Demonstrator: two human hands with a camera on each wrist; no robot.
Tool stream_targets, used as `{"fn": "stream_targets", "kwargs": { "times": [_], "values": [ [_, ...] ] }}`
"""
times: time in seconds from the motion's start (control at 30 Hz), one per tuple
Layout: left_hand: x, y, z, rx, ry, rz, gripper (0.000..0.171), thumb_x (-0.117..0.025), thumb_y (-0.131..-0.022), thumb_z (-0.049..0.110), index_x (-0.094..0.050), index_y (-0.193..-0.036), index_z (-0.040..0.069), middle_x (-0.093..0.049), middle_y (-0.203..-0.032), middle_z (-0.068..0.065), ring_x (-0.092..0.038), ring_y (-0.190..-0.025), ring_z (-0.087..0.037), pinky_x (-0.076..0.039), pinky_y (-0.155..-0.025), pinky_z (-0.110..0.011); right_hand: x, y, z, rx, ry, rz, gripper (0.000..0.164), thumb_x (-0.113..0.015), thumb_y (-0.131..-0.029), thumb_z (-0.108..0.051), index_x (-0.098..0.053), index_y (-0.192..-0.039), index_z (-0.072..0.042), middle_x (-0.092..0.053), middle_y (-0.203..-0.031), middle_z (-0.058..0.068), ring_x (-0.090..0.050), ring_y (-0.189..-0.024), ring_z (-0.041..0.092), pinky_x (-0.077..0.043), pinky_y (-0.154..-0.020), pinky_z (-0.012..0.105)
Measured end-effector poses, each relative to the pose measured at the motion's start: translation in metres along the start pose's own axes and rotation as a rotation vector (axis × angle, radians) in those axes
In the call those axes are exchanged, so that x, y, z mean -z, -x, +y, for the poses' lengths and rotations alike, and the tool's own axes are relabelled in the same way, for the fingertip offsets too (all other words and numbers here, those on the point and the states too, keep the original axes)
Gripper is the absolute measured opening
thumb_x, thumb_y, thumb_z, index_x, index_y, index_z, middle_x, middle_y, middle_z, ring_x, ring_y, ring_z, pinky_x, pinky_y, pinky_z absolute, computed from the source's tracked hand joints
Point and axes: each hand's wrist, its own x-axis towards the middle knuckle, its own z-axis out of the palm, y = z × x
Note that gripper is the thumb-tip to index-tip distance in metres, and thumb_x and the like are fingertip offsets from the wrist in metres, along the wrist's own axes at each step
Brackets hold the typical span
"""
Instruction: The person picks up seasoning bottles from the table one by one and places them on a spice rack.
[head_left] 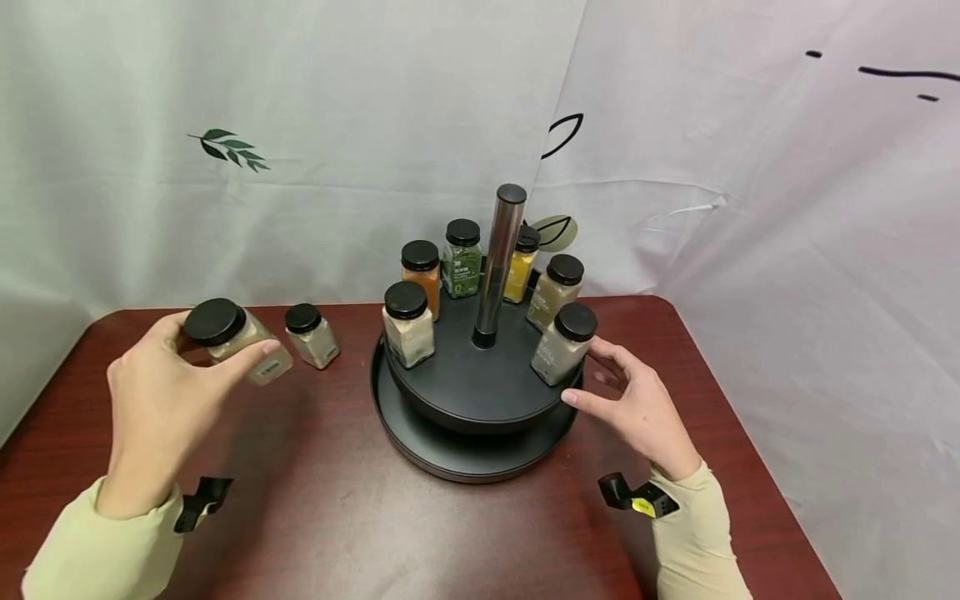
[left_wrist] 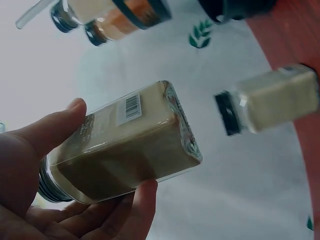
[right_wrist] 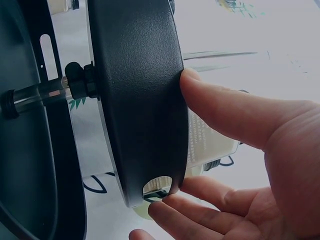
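Observation:
In the head view my left hand [head_left: 161,387] grips a square glass spice jar [head_left: 253,342] with a black lid, raised and tilted over the table's left side. Pale powder fills this jar [left_wrist: 122,145], and its base faces away from the palm in the left wrist view. My right hand [head_left: 633,408] rests on the upper tier [head_left: 472,404] of a black two-tier rack, its thumb and fingers spread along the rim. A jar of whitish powder [head_left: 558,350] stands on that tier beside the fingers. In the right wrist view the fingertips [right_wrist: 172,200] lie near a cutout in the rim.
Several more lidded jars stand round the rack's central post [head_left: 498,267], including an orange one [head_left: 423,275] and a green one [head_left: 462,262]. Another pale jar [head_left: 315,340] stands on the wooden table [head_left: 337,517] near its back edge. A white curtain [head_left: 337,125] hangs behind.

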Motion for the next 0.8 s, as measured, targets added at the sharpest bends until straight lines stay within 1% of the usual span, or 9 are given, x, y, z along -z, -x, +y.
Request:
{"fn": "stream_targets", "kwargs": {
  "times": [0.07, 0.13, 0.33, 0.57, 0.67, 0.8],
  "values": [
    [0.002, 0.003, 0.006, -0.005, 0.009, -0.004, 0.048, -0.095, -0.068, 0.036, -0.073, -0.104, 0.013, -0.052, -0.069, 0.035, -0.051, -0.069, 0.004, -0.035, -0.063, -0.017, 0.000, 0.000, 0.000, 0.002, 0.004, 0.000, 0.072, -0.085, -0.084, -0.028, -0.051, -0.146, -0.017, -0.053, -0.146, 0.003, -0.054, -0.131, 0.024, -0.048, -0.102, 0.036],
    [0.003, 0.005, 0.012, -0.020, 0.017, -0.005, 0.046, -0.095, -0.068, 0.035, -0.073, -0.103, 0.015, -0.053, -0.069, 0.035, -0.052, -0.068, 0.005, -0.035, -0.062, -0.015, 0.000, 0.000, 0.000, 0.002, 0.010, 0.001, 0.072, -0.085, -0.084, -0.028, -0.051, -0.146, -0.017, -0.053, -0.146, 0.004, -0.054, -0.131, 0.024, -0.048, -0.102, 0.038],
    [0.006, 0.012, 0.026, -0.061, 0.039, -0.014, 0.043, -0.095, -0.068, 0.034, -0.073, -0.100, 0.018, -0.058, -0.073, 0.030, -0.053, -0.068, 0.005, -0.036, -0.062, -0.014, 0.000, 0.000, 0.000, 0.004, 0.025, 0.005, 0.072, -0.085, -0.084, -0.028, -0.051, -0.146, -0.015, -0.054, -0.146, 0.007, -0.057, -0.127, 0.027, -0.048, -0.102, 0.039],
    [0.007, 0.019, 0.042, -0.094, 0.065, -0.026, 0.047, -0.096, -0.066, 0.035, -0.074, -0.103, 0.017, -0.059, -0.078, 0.032, -0.057, -0.070, 0.014, -0.041, -0.066, -0.008, 0.000, 0.000, 0.000, 0.003, 0.025, 0.006, 0.072, -0.085, -0.084, -0.027, -0.051, -0.146, -0.014, -0.054, -0.145, 0.008, -0.058, -0.126, 0.029, -0.048, -0.103, 0.041],
    [0.006, 0.021, 0.047, -0.113, 0.067, -0.028, 0.048, -0.096, -0.066, 0.035, -0.073, -0.104, 0.016, -0.062, -0.080, 0.027, -0.057, -0.070, 0.016, -0.042, -0.067, -0.006, 0.000, 0.000, 0.001, 0.004, 0.021, 0.007, 0.072, -0.085, -0.083, -0.027, -0.052, -0.146, -0.015, -0.054, -0.145, 0.007, -0.058, -0.126, 0.030, -0.047, -0.103, 0.043],
    [0.005, 0.025, 0.054, -0.131, 0.077, -0.044, 0.049, -0.096, -0.066, 0.035, -0.073, -0.105, 0.016, -0.069, -0.083, 0.011, -0.058, -0.070, 0.015, -0.043, -0.067, -0.006, 0.000, -0.001, 0.001, 0.003, 0.021, 0.008, 0.072, -0.085, -0.083, -0.026, -0.052, -0.145, -0.015, -0.055, -0.145, 0.008, -0.058, -0.127, 0.032, -0.047, -0.103, 0.045]
  ]
}}
